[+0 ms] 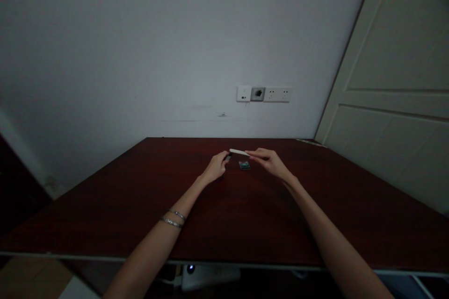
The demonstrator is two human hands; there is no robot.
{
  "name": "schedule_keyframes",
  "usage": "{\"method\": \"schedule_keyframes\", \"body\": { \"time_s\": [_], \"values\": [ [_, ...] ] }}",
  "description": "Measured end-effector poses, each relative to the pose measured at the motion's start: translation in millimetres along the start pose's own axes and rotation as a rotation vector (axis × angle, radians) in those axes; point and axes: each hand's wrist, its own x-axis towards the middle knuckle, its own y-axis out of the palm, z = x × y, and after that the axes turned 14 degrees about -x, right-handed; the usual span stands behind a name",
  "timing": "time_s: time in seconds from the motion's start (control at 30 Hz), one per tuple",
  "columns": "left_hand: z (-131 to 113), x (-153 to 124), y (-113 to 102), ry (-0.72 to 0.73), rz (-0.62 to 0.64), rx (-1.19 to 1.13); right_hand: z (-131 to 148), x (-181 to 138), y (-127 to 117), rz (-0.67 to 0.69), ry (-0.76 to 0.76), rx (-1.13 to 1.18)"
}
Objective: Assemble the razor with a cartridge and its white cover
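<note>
My left hand (217, 167), with bracelets at the wrist, pinches a small dark piece (228, 156) whose kind I cannot make out. Between the thumb and fingers of my right hand (269, 161) is a thin, flat white stick (238, 152), held nearly level. The stick's far end reaches over to the dark piece; whether the two touch is too small to tell. Just below the stick, on the tabletop, lies a small clear-looking case (244, 165) with something green in it.
The dark red wooden table (157, 196) runs back to a pale wall (157, 56) with a row of sockets (277, 94). A cream panelled door (396, 140) slants along the right side. Under the front edge, a white device (210, 276) shows a small light.
</note>
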Motion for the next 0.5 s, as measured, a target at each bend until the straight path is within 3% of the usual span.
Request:
{"method": "schedule_keyframes", "body": {
  "time_s": [0.5],
  "values": [
    [-0.6,1.6,-4.6,-0.034,-0.024,0.059,-4.1,-0.2,-1.5,-0.088,-0.085,0.005]
  ]
}}
